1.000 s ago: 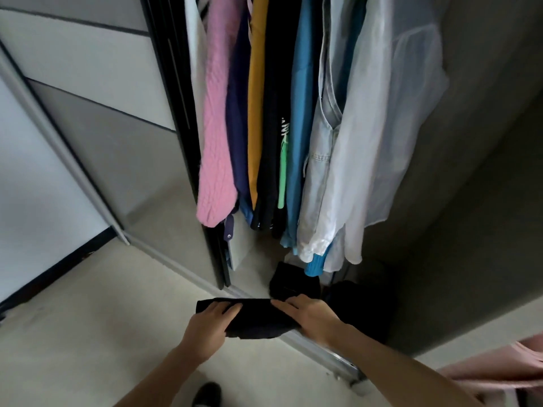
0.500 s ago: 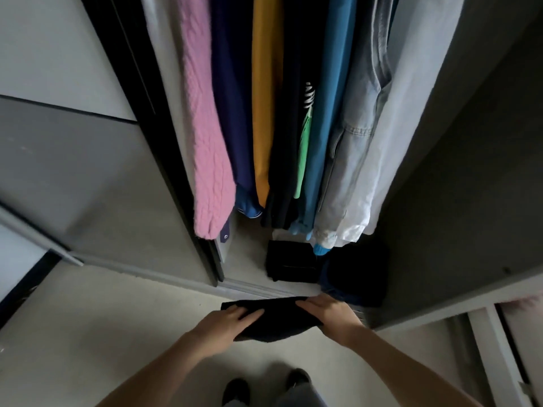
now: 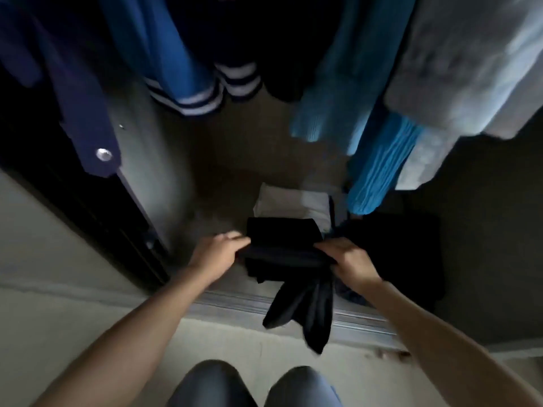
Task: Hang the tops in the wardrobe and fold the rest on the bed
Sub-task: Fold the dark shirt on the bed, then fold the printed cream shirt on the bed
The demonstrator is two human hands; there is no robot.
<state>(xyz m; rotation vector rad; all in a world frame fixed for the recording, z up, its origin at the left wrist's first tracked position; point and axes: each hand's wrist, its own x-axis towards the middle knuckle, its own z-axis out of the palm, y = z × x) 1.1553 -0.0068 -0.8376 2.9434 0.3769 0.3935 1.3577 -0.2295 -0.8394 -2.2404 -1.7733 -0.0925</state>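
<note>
Black garment (image 3: 282, 245) lower, over wardrobe floor (image 3: 229, 171)

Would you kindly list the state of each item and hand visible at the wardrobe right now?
Left hand: gripping the black garment's left edge.
Right hand: gripping its right edge.
Black garment: folded, one end dangling loose.
White clothes: folded, lying on the wardrobe floor.
Hanging tops: hung, hems clear of the floor.
Wardrobe door: slid open.
</note>
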